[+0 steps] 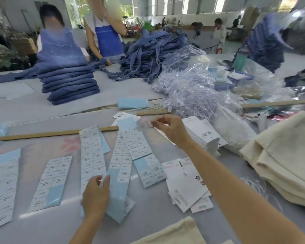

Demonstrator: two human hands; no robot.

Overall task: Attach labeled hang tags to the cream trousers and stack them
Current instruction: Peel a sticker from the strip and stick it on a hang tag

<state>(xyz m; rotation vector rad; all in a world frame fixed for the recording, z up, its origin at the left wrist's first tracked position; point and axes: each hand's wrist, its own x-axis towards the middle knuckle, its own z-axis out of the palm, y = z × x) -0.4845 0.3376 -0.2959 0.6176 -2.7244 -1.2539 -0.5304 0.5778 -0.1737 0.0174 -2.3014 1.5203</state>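
Pinching a small peeled label (145, 124) between thumb and fingertips, the right hand (172, 130) hovers over the far end of a label sheet (136, 140) that lies slanted on the tabletop (148, 219); the label juts to the left of the fingers, clear of the sheet's surface; the left hand (95, 196) sits nearer and to the left, its thumb and fingers closed on the long edge of a pale blue backing strip (119, 180), pressing it down; more label sheets (50, 182) lie side by side to the left of that hand, flat on the tabletop; a loose heap of white hang tags (187, 187) lies just right of the strips, beneath the right forearm; a taller bundle of hang tags (203, 133) stands just right of the right hand, near it but apart; the folded cream trousers (285, 161) are stacked at the right edge, well apart from both hands; another cream piece (174, 233) shows at the near edge between the two forearms; a wooden ruler (51, 133) lies across the tabletop beyond the sheets; folded denim (69, 80) is stacked at the far left.
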